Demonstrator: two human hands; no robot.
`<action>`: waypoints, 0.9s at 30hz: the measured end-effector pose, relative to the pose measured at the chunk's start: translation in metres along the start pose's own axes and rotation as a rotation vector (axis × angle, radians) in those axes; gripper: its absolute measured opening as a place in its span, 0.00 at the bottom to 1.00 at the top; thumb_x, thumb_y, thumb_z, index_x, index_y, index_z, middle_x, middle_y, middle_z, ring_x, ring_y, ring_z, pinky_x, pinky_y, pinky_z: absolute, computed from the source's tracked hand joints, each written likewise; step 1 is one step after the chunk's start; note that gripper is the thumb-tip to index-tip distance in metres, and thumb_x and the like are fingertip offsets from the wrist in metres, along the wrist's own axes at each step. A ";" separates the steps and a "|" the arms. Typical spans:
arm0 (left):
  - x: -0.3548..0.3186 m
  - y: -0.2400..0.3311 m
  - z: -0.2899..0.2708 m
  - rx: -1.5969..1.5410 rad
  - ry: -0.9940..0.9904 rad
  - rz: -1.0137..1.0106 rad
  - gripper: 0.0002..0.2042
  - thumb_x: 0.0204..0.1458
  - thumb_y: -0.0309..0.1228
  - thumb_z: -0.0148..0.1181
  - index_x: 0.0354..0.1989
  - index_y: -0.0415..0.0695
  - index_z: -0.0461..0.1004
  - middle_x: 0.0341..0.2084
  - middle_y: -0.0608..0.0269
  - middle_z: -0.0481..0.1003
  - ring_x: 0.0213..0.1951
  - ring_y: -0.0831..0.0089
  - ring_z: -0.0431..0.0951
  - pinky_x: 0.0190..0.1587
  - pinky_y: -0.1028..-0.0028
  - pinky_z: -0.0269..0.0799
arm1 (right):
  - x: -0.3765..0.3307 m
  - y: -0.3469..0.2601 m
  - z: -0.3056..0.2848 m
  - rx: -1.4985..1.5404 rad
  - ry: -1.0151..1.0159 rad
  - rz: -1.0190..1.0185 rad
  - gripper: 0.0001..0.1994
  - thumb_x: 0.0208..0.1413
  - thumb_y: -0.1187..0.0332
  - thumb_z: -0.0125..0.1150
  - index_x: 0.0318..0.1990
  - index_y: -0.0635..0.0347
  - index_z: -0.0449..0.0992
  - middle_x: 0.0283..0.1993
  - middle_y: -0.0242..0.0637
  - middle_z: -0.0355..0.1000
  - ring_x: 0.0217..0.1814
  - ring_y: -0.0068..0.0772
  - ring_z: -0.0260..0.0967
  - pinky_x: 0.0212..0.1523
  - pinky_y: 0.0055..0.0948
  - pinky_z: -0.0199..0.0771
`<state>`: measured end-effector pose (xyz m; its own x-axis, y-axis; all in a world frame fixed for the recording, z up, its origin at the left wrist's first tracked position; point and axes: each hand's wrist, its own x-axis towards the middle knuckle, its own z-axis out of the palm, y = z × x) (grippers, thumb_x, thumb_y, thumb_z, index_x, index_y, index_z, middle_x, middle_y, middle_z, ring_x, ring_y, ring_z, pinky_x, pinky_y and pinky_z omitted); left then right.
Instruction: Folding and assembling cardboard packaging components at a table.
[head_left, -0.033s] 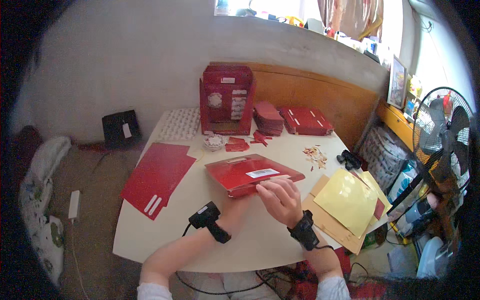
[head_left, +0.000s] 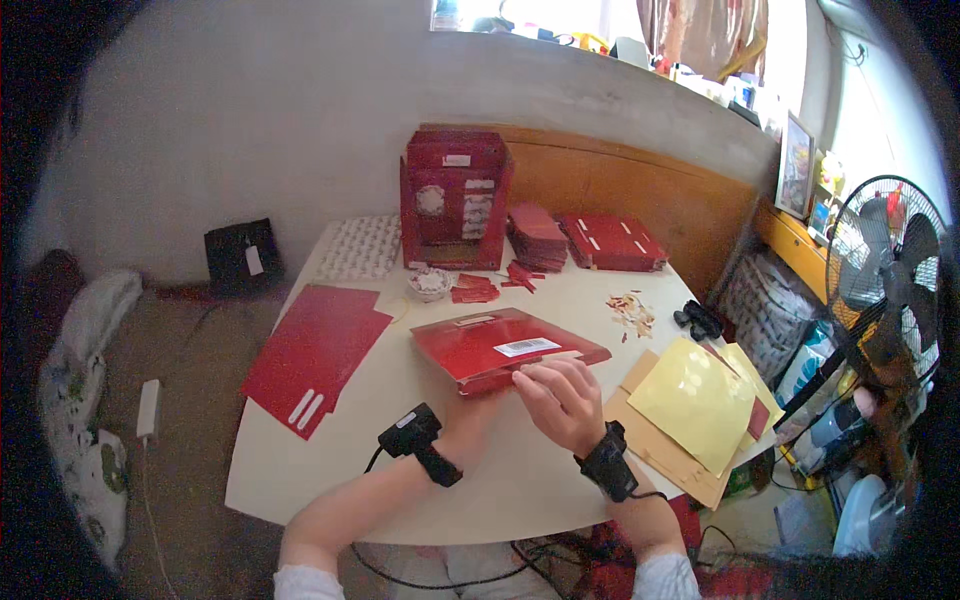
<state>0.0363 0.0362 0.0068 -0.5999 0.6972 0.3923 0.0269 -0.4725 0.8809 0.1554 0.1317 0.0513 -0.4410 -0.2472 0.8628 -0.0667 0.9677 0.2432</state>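
A flat red cardboard box (head_left: 470,345) with a white barcode label (head_left: 526,347) on its top is held tilted over the table. Beneath its near edge, my left hand (head_left: 478,408) bears it from below; the box hides those fingers. My right hand (head_left: 562,400) is closed at the near right edge, thumb and fingertips pinched on the thin open side. Each wrist wears a black strapped device, the left one (head_left: 412,432) and the right one (head_left: 608,462).
On the white table (head_left: 480,500) lie red sheets (head_left: 320,345) at left and yellow sheets (head_left: 695,400) at right. Farther back are a red upright box (head_left: 455,200), red card stacks (head_left: 613,242), a small bowl (head_left: 429,284) and scraps (head_left: 630,312). A black fan (head_left: 888,255) stands at right.
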 end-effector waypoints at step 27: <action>-0.004 -0.029 -0.015 0.649 -0.208 0.279 0.11 0.58 0.33 0.51 0.47 0.44 0.70 0.41 0.60 0.74 0.45 0.66 0.73 0.48 0.67 0.69 | 0.005 -0.016 0.002 -0.011 0.016 -0.075 0.15 0.37 0.77 0.60 0.38 0.62 0.76 0.36 0.34 0.73 0.38 0.32 0.72 0.37 0.33 0.73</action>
<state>0.0263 0.0390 -0.0238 -0.3390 0.7164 0.6098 0.6629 -0.2781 0.6952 0.1525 0.1148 0.0512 -0.4207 -0.3194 0.8491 -0.0885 0.9459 0.3120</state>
